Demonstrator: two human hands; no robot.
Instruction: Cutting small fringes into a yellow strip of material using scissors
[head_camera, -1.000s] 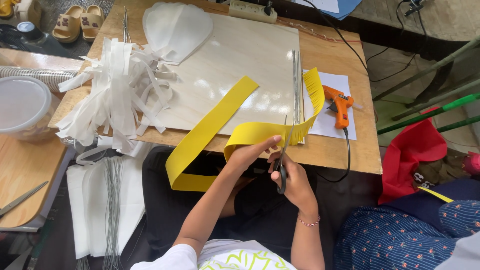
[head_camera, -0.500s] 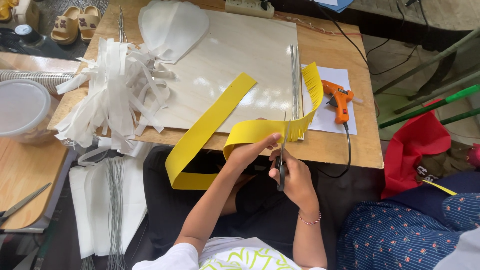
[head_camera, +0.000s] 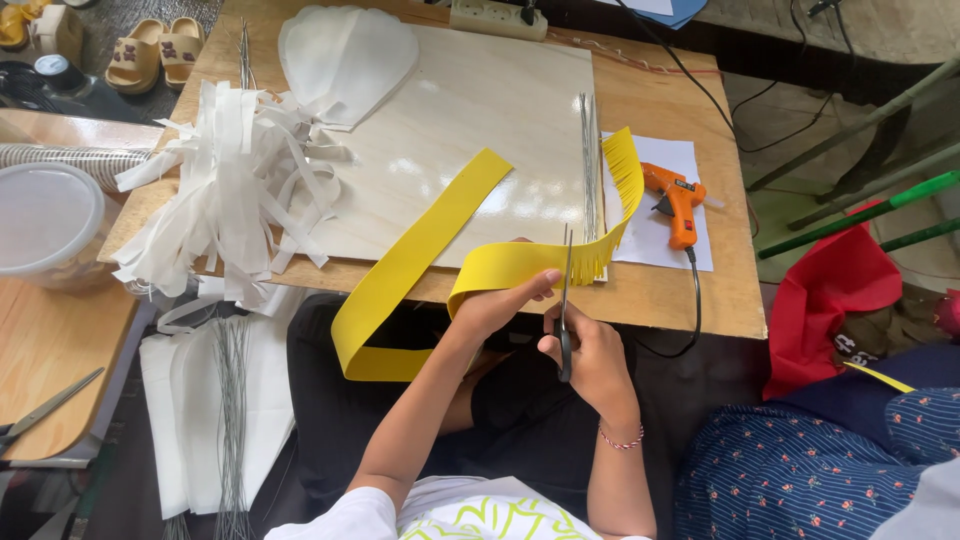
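Your scissors (head_camera: 566, 300) have crept a little further along the yellow strip (head_camera: 420, 262) since a second ago. Your left hand (head_camera: 500, 305) pinches the strip above the table (head_camera: 690, 300) edge; your right hand (head_camera: 590, 355) is closed around the scissor handles, blades biting the strip's edge.

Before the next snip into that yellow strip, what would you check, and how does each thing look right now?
1. Left hand grips the long yellow paper strip beside the cut line: ok.
2. Right hand holds the dark-handled scissors with blades pointing up into the strip's edge: ok.
3. Left fingers clear of the blades: cannot tell, they sit very close.
4. Fringe already cut hangs free, not tangled: ok.
5. Orange glue gun lies apart from the strip on a white sheet: ok.
6. Bundle of thin metal wires is touched by the fringe: cannot tell.
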